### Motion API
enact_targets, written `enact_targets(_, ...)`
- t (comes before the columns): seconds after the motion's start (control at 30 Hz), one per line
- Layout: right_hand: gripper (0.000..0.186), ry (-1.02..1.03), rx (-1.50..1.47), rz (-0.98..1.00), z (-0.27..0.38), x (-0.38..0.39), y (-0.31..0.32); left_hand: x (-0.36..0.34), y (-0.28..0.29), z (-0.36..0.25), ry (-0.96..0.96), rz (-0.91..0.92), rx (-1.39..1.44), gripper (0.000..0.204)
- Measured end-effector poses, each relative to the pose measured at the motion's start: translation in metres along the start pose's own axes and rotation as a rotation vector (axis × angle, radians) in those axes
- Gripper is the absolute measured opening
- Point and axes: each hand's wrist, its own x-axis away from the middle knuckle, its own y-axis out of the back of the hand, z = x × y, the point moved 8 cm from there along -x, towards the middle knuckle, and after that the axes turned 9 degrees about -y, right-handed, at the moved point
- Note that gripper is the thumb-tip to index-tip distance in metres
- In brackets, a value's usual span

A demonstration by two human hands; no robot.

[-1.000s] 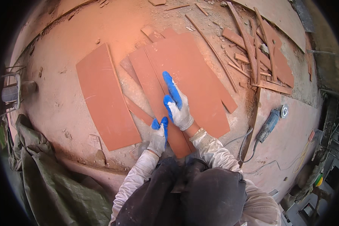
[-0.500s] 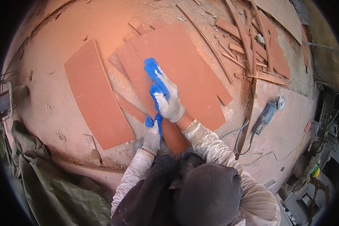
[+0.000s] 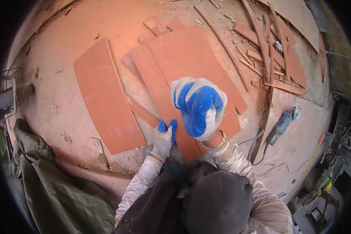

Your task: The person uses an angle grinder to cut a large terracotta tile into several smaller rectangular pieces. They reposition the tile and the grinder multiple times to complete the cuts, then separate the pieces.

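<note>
A large reddish-brown tile (image 3: 199, 58) lies on the dusty ground in front of me. A thin straight line runs down it, marking off a narrow strip along its left side. My left hand (image 3: 163, 140), in a white and blue glove, is closed on the near left edge of that strip. Raised above the tile is my right hand (image 3: 201, 107), gloved alike and curled into a fist with its blue palm side showing. Nothing shows in the fist. Other tile pieces stick out from under the tile's far and left edges.
Another reddish tile (image 3: 105, 101) lies to the left. Broken strips and offcuts (image 3: 277, 50) are heaped at the far right. An angle grinder (image 3: 281, 126) with a trailing cord rests on the slab at right. A dark green tarp (image 3: 58, 179) is bunched at lower left.
My right hand was stretched out over the line; now it is lifted nearer, to the right, and clenched. My left hand stays at the tile's edge. The whole view has shifted slightly.
</note>
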Motion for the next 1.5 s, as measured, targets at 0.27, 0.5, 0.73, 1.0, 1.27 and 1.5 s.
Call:
enact_targets(0.27,0.032,-0.152,0.187,-0.179,-0.08,-0.006,0.031,0.002,-0.006,-0.02,-0.002,-0.007,-0.122,0.023)
enact_targets(0.5,0.031,0.157,0.119,0.011,-0.012,-0.007,0.021,-0.002,-0.005,-0.014,-0.083,-0.005,-0.065,0.023)
enact_targets(0.73,0.03,-0.27,0.307,-0.227,-0.111,0.003,0.057,0.002,-0.01,-0.014,-0.086,0.011,-0.099,0.022)
enact_targets(1.0,0.039,0.139,0.125,-0.007,-0.009,-0.019,0.023,-0.002,-0.006,-0.029,-0.172,-0.011,-0.29,0.023)
enact_targets(1.27,0.033,-0.329,0.137,-0.208,-0.148,-0.01,0.08,0.001,-0.01,-0.045,-0.116,-0.109,-0.059,0.022)
enact_targets(1.5,0.031,-0.357,-0.004,-0.285,-0.101,0.002,0.093,-0.011,0.005,-0.012,-0.1,-0.022,-0.005,0.02)
